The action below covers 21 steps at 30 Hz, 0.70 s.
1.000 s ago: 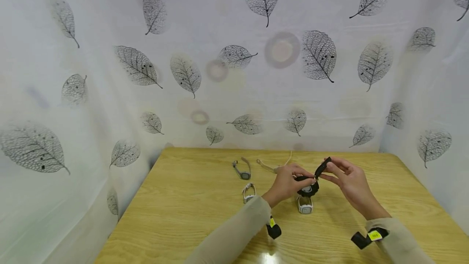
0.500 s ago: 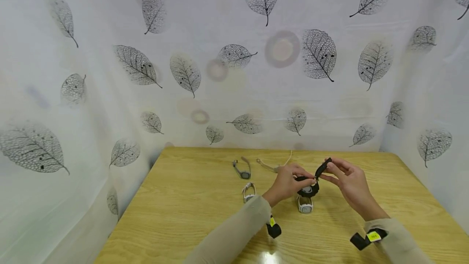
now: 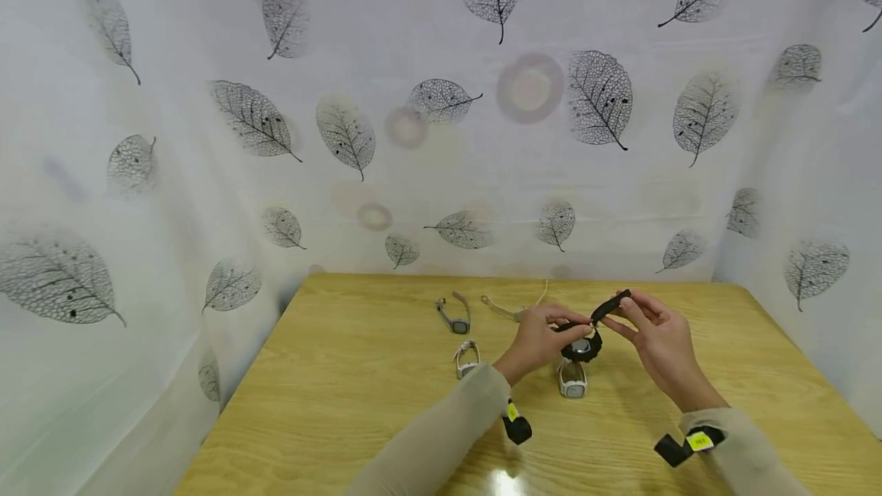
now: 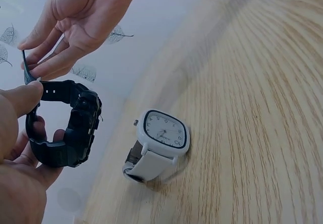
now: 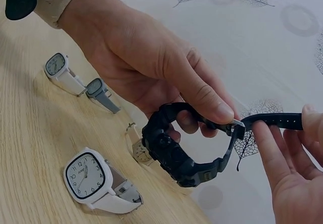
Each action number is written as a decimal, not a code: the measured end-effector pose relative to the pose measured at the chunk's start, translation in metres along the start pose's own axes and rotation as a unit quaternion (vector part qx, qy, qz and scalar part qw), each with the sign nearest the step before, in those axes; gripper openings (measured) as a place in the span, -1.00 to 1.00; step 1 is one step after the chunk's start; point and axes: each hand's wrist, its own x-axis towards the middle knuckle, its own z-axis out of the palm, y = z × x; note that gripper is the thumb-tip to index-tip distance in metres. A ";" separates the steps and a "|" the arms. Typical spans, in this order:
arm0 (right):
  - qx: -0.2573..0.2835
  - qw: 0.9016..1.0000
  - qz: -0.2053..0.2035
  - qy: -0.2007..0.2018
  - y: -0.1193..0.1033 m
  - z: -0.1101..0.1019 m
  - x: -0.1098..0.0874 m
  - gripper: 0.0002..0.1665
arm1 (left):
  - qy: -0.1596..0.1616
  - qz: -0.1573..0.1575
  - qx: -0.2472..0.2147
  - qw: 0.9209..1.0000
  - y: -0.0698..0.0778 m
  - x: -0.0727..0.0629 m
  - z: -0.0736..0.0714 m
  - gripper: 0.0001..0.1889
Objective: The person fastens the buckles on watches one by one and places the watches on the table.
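Both hands hold a chunky black wristwatch [image 3: 583, 348] above the table, its band bent into a loop. My left hand [image 3: 540, 339] pinches the band at the metal buckle [image 5: 238, 125], thumb on top and other fingers inside the loop. My right hand [image 3: 663, 343] pinches the free end of the strap [image 5: 275, 119] between thumb and fingers, drawn out past the buckle. Holes show along that strap in the right wrist view. Just below the held watch, a white square-faced watch [image 4: 164, 130] sits on the table with its band fastened in a loop.
Left of the hands stand a second white watch [image 3: 467, 360] and a grey watch [image 3: 458, 324] on the wooden table [image 3: 358, 396]. A beige watch [image 3: 511, 313] lies behind my left hand. Leaf-patterned sheeting [image 3: 386, 52] encloses the back and sides.
The free strap end has swung outward to the right and lies flatter than before, with my right fingers following it. The black watch has tilted slightly in my left hand.
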 end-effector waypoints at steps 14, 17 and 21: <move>-0.012 1.000 -0.001 -0.014 0.005 -0.004 0.000 -0.72 | 0.002 0.024 0.065 0.998 0.001 -0.002 -0.001 -0.85; -0.076 0.997 -0.001 -0.020 0.005 -0.005 0.001 -0.68 | 0.003 0.026 0.071 0.997 0.000 -0.003 0.000 -0.84; -0.150 0.988 -0.011 -0.032 0.006 -0.007 0.003 -0.64 | 0.006 0.009 0.042 0.999 0.001 -0.003 -0.001 -0.79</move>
